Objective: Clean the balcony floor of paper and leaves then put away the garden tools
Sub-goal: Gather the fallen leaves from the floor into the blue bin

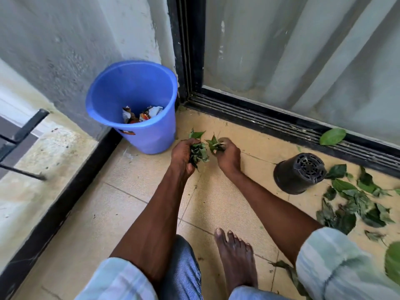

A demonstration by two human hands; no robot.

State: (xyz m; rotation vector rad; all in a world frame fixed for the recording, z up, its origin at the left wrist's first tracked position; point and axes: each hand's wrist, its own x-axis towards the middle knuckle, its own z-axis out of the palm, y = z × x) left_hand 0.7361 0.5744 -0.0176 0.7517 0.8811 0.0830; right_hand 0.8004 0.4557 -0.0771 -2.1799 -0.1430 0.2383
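blue bucket [138,118] by corner | black pot [299,173] overturned | loose leaves [355,204] right

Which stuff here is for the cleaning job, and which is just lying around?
For the job:
- left hand, gripping a bunch of leaves
- right hand, pinching a few leaves
- blue bucket, crumpled paper inside
- leaf pile on the floor
- single leaf on the door track

Just lying about:
- black pot, tipped over
- metal railing

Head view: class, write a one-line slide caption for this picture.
Both hands, left hand and right hand, grip green leaves beside a round blue plastic bucket holding crumpled paper.
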